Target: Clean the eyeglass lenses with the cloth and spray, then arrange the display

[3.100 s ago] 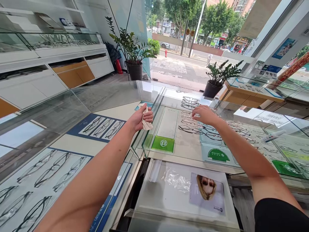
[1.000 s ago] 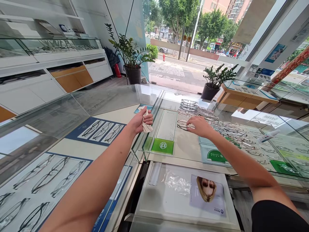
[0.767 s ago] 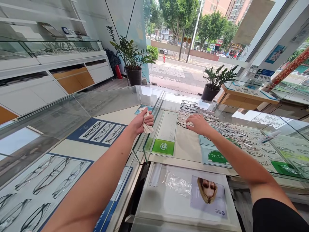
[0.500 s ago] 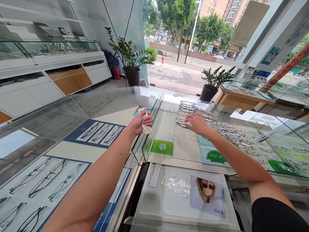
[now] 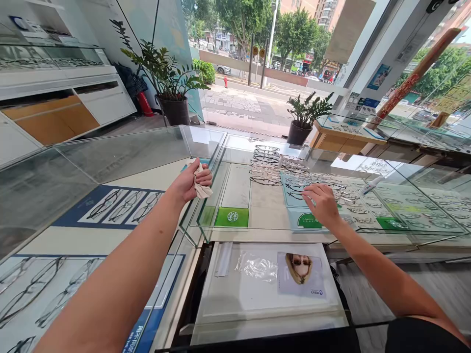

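My left hand (image 5: 194, 180) is closed around a crumpled beige cloth (image 5: 203, 189), over the corner where two glass display cases meet. My right hand (image 5: 322, 205) reaches over the right-hand counter, fingers bent, its thumb and fingertips at the end of a dark-framed pair of eyeglasses (image 5: 294, 194) above a light blue sheet. The far side of those eyeglasses is partly hidden by the fingers. To their left, more eyeglasses (image 5: 265, 159) stand in a close column. Further frames (image 5: 355, 210) spread out to the right of my hand.
A green and white display card (image 5: 232, 217) lies left of the eyeglasses. Below, a pulled-out white drawer (image 5: 239, 306) holds clear plastic (image 5: 256, 266) and a printed picture (image 5: 301, 275). A white tube (image 5: 372, 184) lies at the right. Potted plants (image 5: 175, 110) stand beyond the counters.
My right hand has moved rightward from beside the eyeglasses column to the pair over the blue sheet. My left hand keeps the cloth. The view has turned to the right.
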